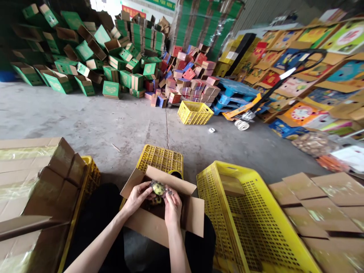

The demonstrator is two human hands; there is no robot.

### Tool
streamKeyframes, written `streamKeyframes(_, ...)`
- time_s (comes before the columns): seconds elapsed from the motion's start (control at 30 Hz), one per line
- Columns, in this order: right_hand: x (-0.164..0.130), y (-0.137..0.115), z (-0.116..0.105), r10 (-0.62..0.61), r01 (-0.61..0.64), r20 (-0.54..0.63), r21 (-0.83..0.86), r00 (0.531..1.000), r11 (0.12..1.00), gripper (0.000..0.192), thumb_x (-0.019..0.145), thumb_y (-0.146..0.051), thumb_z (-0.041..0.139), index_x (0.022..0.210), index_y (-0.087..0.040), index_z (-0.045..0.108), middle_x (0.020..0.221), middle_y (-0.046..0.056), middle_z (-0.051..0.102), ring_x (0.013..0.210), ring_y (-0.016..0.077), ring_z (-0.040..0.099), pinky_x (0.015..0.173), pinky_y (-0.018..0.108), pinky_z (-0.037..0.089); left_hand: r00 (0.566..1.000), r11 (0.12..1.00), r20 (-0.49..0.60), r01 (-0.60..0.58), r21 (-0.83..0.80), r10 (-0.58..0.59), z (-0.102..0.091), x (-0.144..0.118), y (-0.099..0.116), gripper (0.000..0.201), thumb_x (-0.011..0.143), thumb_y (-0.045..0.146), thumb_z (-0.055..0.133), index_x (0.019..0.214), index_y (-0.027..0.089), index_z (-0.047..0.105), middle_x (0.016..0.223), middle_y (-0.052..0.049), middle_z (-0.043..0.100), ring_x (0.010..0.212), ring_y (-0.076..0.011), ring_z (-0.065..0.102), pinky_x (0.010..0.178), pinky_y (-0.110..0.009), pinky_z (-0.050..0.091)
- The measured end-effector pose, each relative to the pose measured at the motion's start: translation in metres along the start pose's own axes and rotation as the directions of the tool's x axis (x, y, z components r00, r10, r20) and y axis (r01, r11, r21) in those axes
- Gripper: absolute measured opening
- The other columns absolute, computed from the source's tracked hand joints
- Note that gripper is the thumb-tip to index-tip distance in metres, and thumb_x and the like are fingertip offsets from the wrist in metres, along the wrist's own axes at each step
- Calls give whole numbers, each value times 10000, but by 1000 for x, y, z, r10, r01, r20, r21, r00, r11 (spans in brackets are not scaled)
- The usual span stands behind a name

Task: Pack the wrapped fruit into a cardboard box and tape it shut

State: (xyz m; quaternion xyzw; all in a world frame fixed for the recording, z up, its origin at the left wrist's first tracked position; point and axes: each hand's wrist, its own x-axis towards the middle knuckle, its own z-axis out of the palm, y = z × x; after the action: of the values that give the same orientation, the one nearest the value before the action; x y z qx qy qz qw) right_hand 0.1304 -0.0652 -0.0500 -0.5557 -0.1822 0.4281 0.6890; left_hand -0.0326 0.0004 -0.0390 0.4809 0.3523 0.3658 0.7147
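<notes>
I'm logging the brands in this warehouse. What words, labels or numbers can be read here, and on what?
None can be read.
Green cartons: pale logo, too blurred.
Red sign at the back: characters too small.
Green banner at the top: lettering unreadable.
Colourful printed cartons on the right: pictures only, text blurred.
Small object held by both hands: no legible text.

We are looking at a grey concrete floor (93, 121) carrying everything. A small yellow crate (195, 112) is sitting out on it. Left of the crate, green boxes (85, 57) are piling up; just behind it, red and pink boxes (187, 81) are stacking. Right of it, blue pallets (233, 93) and a pallet jack (256, 108) are resting, and a tape roll (211, 130) is lying just beside it.
</notes>
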Motion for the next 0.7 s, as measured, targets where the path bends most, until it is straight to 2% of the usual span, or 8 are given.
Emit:
streamKeyframes(0.13,-2,0,1,8,-11,74,30,997,999,254,679,-428,862,808,-234,758,1358,116,719,1272,334,654,1019,454,560,999,999,17,-28,-34,28,-3,-1,2,670,854,540,799,1402,189,640,1326,-157,724,1120,-312,739,936,-415,602)
streamKeyframes(0.23,-3,0,2,-27,30,111,-20,993,999,174,693,-376,830,735,-228,749,1390,101,704,1303,336,631,1027,451,543,996,995,35,-77,-57,79,-5,-3,5,715,839,548,801,1447,226,603,1527,-166,580,1338,-369,610,963,-431,594)
streamKeyframes(0.3,-5,-1,2,-50,62,151,-71,987,996,130,704,-345,802,695,-226,751,1413,94,692,1323,340,614,1029,448,535,993,992,3,-117,-39,117,-6,-3,5,611,871,585,754,1342,209,658,1524,-167,574,1372,-376,571,973,-422,584)
streamKeyframes(0.37,-7,-3,2,-42,56,174,-73,984,996,118,716,-337,784,684,-226,760,1435,93,679,1342,348,602,1017,445,541,989,990,-39,-141,-13,140,-6,-3,4,503,879,579,754,1198,197,684,1367,-150,674,1263,-334,639,978,-398,566)
streamKeyframes(0.47,-7,-5,2,3,-5,167,13,986,1000,212,762,-375,780,925,-246,818,1447,111,672,1344,341,612,1011,446,554,987,989,-61,-149,-15,148,-7,-2,-2,456,848,516,811,1146,208,657,1165,-95,727,1082,-266,695,952,-371,557)
streamKeyframes(0.57,-4,0,-1,-4,6,101,-29,995,1000,457,835,-449,739,1251,-261,747,1418,119,690,1301,309,652,1023,447,555,983,986,-84,-163,-27,160,-9,-1,-6,533,831,453,829,1266,220,628,1232,-96,696,1158,-269,663,1004,-380,534)
streamKeyframes(0.6,-2,3,-2,-24,30,69,-99,997,995,470,849,-473,718,1262,-250,738,1378,120,713,1267,306,671,1016,444,559,982,985,-91,-170,-32,167,-11,-1,-7,565,826,420,831,1309,221,618,1264,-98,685,1200,-273,647,1045,-390,513)
streamKeyframes(0.7,3,16,-3,-84,92,39,-314,996,945,367,812,-434,733,1103,-218,788,1183,109,789,1146,319,710,990,443,562,979,980,-99,-187,-68,180,-14,-1,-10,611,799,298,818,1371,214,621,1291,-95,682,1272,-280,616,1123,-400,455)
